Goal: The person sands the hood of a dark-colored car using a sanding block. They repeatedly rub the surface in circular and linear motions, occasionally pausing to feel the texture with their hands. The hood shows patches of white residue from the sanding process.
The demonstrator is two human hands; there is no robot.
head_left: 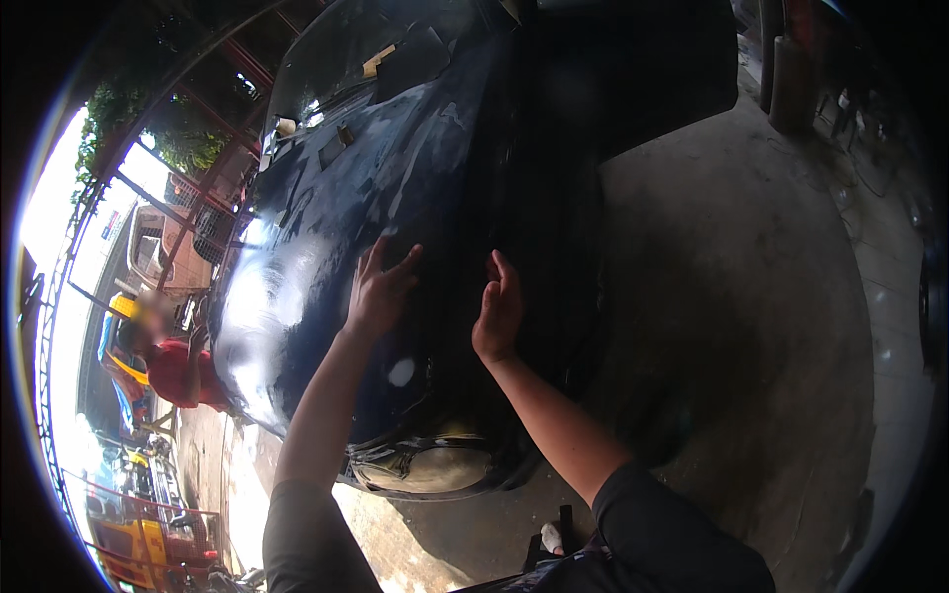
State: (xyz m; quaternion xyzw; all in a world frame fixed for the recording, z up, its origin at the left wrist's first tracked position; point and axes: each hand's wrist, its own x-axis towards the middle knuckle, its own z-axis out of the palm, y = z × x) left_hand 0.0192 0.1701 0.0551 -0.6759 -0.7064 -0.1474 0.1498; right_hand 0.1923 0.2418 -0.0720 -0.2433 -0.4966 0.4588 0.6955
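Below my hands lies the dark blue bonnet [326,212] of a car, glossy in the light at left and marked with dull, smeary patches farther up. My left hand [379,296] is over the bonnet with its fingers spread and nothing in them. My right hand [497,314] is held edge-on beside it, near the car's shadowed side, with fingers stretched and the palm turned toward the left hand. Whether either hand touches the paint, I cannot tell. A pale round spot [400,373] shows on the bonnet. Nearer to me is the headlight [447,469].
A person in a red shirt [183,373] stands at the car's left side. A dark panel like an open door [667,74] juts out at the upper right. Concrete floor [751,296] stretches along the right. Scraps [378,61] lie by the windscreen; yellow machinery [129,529] stands lower left.
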